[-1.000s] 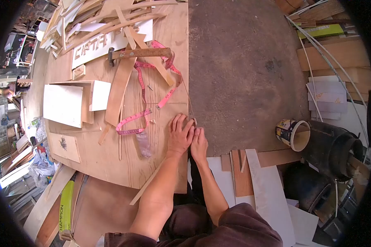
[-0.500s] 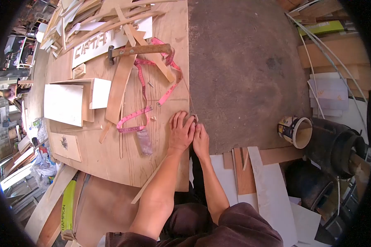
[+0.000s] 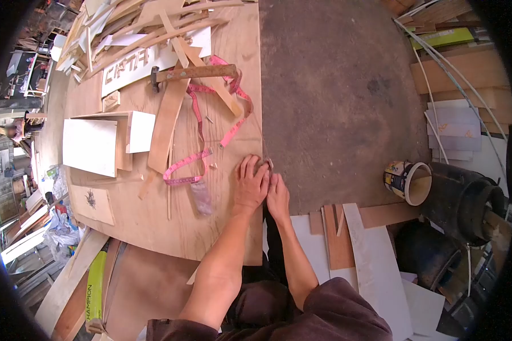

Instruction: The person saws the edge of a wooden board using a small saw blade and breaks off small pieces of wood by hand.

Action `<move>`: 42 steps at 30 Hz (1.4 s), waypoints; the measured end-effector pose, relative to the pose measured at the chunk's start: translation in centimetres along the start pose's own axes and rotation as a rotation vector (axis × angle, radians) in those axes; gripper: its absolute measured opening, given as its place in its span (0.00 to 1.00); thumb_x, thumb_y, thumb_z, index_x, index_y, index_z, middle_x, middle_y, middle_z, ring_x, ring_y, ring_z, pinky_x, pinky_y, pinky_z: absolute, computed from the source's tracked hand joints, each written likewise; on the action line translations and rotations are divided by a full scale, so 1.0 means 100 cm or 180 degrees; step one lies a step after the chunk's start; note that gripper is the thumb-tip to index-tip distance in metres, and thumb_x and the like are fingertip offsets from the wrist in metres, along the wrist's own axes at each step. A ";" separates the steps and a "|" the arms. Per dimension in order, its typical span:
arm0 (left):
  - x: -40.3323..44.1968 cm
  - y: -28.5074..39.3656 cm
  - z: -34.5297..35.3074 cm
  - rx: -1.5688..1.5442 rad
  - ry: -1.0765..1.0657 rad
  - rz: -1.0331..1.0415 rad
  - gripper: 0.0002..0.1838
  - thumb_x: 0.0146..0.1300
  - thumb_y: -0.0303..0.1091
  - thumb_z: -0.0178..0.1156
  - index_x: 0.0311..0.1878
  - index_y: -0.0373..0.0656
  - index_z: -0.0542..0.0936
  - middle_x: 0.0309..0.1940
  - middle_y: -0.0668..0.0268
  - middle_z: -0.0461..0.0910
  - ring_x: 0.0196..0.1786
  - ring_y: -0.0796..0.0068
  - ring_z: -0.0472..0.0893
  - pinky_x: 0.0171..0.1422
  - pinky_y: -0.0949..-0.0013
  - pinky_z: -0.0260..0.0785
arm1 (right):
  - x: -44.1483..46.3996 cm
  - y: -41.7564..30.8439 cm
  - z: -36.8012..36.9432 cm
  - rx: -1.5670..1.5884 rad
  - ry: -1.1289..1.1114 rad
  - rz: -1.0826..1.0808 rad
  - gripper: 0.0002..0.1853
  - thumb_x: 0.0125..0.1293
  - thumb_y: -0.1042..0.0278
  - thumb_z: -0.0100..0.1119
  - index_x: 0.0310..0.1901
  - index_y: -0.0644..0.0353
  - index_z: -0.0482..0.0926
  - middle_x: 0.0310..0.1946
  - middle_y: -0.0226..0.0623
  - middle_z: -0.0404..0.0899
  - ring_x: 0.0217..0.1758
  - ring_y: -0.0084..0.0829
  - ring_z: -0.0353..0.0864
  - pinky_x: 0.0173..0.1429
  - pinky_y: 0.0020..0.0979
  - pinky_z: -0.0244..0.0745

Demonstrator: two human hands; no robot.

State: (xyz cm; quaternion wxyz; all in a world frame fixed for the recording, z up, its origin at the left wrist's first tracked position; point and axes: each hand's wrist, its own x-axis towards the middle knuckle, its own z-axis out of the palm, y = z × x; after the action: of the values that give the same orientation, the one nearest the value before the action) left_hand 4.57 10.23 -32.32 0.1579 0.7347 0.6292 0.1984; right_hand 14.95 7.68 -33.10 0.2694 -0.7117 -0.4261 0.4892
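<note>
My left hand lies at the right edge of the wooden board, its fingers bent around a small thing I cannot make out. Against it, just past that edge, my right hand is closed on the same small thing, mostly hidden by the fingers. Left of my hands, a pink measuring tape loops across the board beside a clear plastic piece. Farther up, a hammer rests across wooden strips.
A white box-like piece stands on the board's left, with piled wood strips behind. At right are a paint bucket and a black drum. Another person is far left. Boards lie below right.
My hands have stayed together at the board edge, with slight finger movement. A thin strip near my left forearm is now mostly hidden behind it. The view has shifted slightly.
</note>
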 end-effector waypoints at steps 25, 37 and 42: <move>0.000 -0.001 0.000 -0.0142 0.0036 -0.0045 0.14 0.67 0.37 0.56 0.51 0.43 0.79 0.60 0.60 0.70 0.70 0.57 0.65 0.74 0.51 0.55 | -0.020 0.009 -0.004 0.0283 0.0040 0.0390 0.25 0.80 0.50 0.34 0.49 0.67 0.74 0.41 0.53 0.79 0.47 0.55 0.76 0.55 0.42 0.70; 0.002 -0.004 0.009 -0.0169 0.0147 -0.0039 0.14 0.67 0.37 0.56 0.52 0.44 0.79 0.59 0.60 0.71 0.69 0.58 0.66 0.74 0.51 0.56 | -0.002 -0.012 -0.001 0.0036 0.0137 0.0191 0.24 0.80 0.50 0.34 0.47 0.65 0.74 0.37 0.55 0.78 0.44 0.58 0.76 0.50 0.45 0.70; 0.001 -0.002 0.006 -0.0170 0.0135 -0.0106 0.14 0.67 0.37 0.56 0.52 0.44 0.79 0.59 0.60 0.70 0.69 0.58 0.65 0.73 0.51 0.56 | -0.032 0.012 -0.003 -0.0341 0.0177 0.0157 0.25 0.80 0.50 0.33 0.46 0.64 0.74 0.38 0.57 0.79 0.45 0.60 0.77 0.49 0.48 0.71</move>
State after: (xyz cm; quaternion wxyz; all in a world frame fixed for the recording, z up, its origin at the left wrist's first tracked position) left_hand 4.71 10.38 -32.94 0.1673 0.7153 0.6391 0.2280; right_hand 15.11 4.32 -32.48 0.2305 -0.7487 -0.4264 0.4521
